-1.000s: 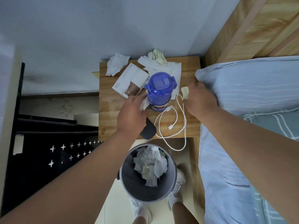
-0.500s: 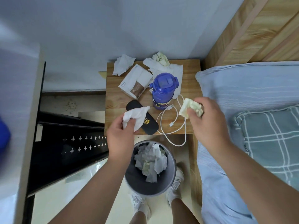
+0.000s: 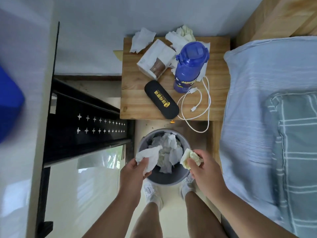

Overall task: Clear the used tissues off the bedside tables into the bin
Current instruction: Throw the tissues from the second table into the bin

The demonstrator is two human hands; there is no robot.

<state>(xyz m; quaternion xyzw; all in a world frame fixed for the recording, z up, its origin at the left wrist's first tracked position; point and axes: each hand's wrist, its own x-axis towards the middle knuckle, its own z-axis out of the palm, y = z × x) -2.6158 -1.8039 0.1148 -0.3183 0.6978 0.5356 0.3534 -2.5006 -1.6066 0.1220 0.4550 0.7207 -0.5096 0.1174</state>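
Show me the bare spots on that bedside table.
Bare: the left strip of the bedside table beside the glasses case, and the back right corner between bottle and bed. Crowded: tissues and tissue pack at the back; cable loops front right.

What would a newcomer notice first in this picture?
The eye goes first to the left hand, holding a white tissue, and the right hand, holding a yellowish tissue, both over the grey bin. Behind it, a blue bottle stands on the wooden bedside table, with crumpled tissues at its far edge.
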